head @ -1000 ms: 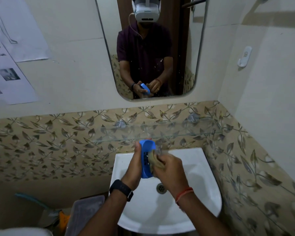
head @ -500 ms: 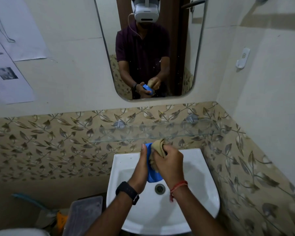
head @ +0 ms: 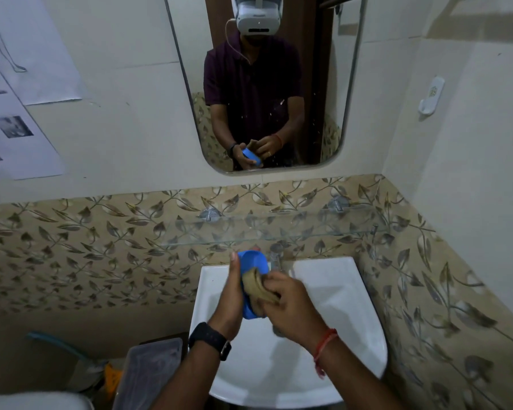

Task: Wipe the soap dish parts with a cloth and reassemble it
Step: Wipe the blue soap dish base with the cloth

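My left hand holds a blue soap dish part upright on its edge above the white basin. Its hollow side faces my right hand. My right hand grips a crumpled beige cloth and presses it into the middle of the blue part. The lower half of the part is hidden behind the cloth and my fingers. No other soap dish part is visible.
A glass shelf runs along the leaf-patterned tiles just above the basin, with a tap under it. A mirror hangs above. A grey plastic box sits low at the left. The side wall stands close on the right.
The cloth went from the part's middle up to its top rim and is now back down in the middle. The blue part has turned, so its hollow side shows.
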`<state>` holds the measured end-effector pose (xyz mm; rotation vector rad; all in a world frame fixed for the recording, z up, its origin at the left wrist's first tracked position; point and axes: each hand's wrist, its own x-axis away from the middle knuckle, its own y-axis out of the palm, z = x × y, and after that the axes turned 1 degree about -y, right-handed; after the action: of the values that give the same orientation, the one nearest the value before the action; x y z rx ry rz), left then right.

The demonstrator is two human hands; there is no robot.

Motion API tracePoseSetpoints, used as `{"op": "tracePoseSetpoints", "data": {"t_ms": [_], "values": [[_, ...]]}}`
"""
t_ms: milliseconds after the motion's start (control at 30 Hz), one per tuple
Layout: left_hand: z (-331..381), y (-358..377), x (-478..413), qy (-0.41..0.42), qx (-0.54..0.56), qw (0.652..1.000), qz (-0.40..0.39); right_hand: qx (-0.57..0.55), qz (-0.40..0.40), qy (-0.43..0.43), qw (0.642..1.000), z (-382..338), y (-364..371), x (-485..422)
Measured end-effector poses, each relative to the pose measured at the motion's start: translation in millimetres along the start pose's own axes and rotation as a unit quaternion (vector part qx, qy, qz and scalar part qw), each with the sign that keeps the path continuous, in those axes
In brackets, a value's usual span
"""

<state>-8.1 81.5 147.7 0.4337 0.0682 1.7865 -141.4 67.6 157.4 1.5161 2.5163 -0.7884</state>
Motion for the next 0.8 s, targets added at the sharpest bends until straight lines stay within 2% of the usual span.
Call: {"op": "tracePoseSetpoints", "data": {"t_ms": [67,133,200,333,400,500,567,667,800], "values": [[-3.4,-10.0,-2.2,0.018,0.010,1.000,0.000,0.027,-0.108,-0.020,0.994,4.5,-12.9,6.0],[-7.0,-15.3,-3.6,0.005,0.050,0.999,0.009,0.086,-0.158,-0.018,0.984,12.5,-28.0,5.6],[-9.5,-19.6,-7.3,-0.015,0.102,0.994,0.020,0.105,-0.105,0.022,0.989,16.0,-40.6,3.9],[-13.0,-22.3,-12.9,-0.024,0.145,0.989,0.017,0.146,0.138,0.065,0.978,16.8,-50.9,-11.5],[-16.4,-20.7,-13.0,-0.020,0.143,0.989,0.009,0.134,0.160,0.035,0.977,7.7,-45.1,-23.4],[-18.1,-11.9,-15.4,-0.007,0.120,0.993,0.014,0.156,0.051,-0.029,0.986,-14.6,-24.5,-39.3],[-17.8,-7.4,-18.2,0.000,0.120,0.993,0.012,0.211,-0.001,-0.040,0.977,-20.1,-8.0,-43.9],[-14.1,-15.3,-22.6,0.004,0.127,0.992,0.017,0.284,-0.034,0.006,0.958,-20.6,6.0,-35.6],[-14.7,-24.9,-22.3,0.002,0.123,0.992,-0.001,0.231,-0.176,0.088,0.953,-20.3,-11.5,-29.9]]}}
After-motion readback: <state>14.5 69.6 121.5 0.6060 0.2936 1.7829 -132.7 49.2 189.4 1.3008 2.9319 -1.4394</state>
